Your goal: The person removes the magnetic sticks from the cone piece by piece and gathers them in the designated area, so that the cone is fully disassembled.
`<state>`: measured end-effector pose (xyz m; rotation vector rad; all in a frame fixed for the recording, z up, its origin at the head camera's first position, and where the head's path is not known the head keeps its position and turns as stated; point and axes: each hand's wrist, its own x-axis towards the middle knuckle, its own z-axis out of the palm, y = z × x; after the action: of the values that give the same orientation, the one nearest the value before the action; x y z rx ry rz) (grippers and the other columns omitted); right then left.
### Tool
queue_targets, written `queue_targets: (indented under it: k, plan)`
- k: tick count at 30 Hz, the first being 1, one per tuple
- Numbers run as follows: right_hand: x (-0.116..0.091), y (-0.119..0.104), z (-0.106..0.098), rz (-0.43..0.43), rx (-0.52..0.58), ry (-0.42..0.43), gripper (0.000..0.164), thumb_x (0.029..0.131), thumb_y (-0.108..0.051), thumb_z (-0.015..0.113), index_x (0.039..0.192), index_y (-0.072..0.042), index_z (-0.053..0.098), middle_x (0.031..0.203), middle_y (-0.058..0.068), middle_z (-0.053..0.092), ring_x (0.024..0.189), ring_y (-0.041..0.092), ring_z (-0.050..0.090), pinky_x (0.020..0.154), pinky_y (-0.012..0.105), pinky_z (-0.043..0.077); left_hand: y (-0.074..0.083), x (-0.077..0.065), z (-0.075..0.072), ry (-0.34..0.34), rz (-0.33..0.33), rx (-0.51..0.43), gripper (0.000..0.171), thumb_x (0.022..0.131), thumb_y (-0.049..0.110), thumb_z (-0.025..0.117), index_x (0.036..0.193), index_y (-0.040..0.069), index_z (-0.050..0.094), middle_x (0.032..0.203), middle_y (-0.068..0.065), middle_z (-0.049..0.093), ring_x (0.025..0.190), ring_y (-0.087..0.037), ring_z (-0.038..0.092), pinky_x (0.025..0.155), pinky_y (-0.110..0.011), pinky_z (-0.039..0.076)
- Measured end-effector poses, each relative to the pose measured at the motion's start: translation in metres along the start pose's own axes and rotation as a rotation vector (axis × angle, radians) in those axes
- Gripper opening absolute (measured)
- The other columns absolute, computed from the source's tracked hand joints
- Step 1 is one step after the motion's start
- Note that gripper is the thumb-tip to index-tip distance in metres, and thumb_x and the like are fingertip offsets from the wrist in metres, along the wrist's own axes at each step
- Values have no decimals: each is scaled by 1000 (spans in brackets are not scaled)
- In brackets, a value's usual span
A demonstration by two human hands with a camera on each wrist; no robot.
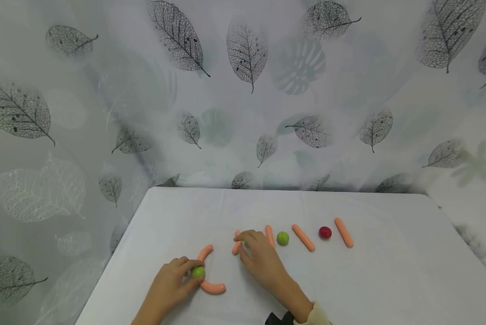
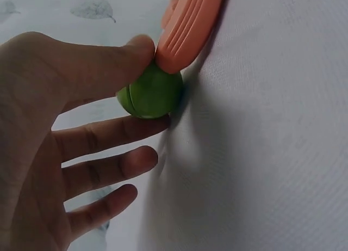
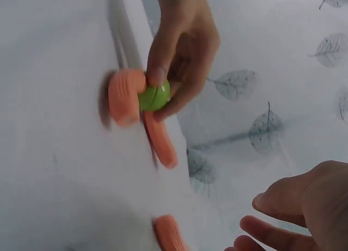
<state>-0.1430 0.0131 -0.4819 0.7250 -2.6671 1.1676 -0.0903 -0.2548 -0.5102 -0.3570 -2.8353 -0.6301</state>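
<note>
My left hand (image 1: 170, 283) pinches a green ball (image 1: 198, 272) with a groove in it between thumb and index finger; the other fingers are spread in the left wrist view. Two curved orange sausage-shaped pieces meet at that ball: the upper sausage (image 1: 205, 252) behind it and the lower sausage (image 1: 212, 288) to its right. My right hand (image 1: 262, 258) hovers by a short sausage (image 1: 236, 247) and another green ball, partly hidden behind its fingers. Thumb and fingers (image 3: 274, 234) stand apart in the right wrist view, with nothing seen between them.
Right of my right hand, in a row, lie a sausage (image 1: 269, 235), a green ball (image 1: 282, 238), a sausage (image 1: 303, 238), a red ball (image 1: 325, 233) and a sausage (image 1: 343, 233). The white table (image 1: 369, 280) meets leaf-patterned curtains (image 1: 243, 113) at the back.
</note>
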Motion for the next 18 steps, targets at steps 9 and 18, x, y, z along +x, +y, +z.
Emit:
queue_targets:
  k: [9, 18]
  plan:
    - [-31, -14, 21, -72, -20, -284, 19, 101, -20, 67, 120, -17, 71, 122, -9, 70, 114, 12, 62, 97, 31, 55, 4, 2, 6, 95, 181, -57, 30, 75, 38, 91, 98, 28, 75, 83, 25, 63, 75, 5, 55, 70, -26, 46]
    - [-39, -8, 33, -107, 10, -311, 24, 102, -33, 66, 120, -18, 72, 117, -9, 71, 105, 6, 58, 87, 23, 52, 7, 0, 13, 142, 222, -16, 32, 71, 41, 92, 93, 31, 71, 80, 26, 58, 74, 10, 52, 71, -25, 42]
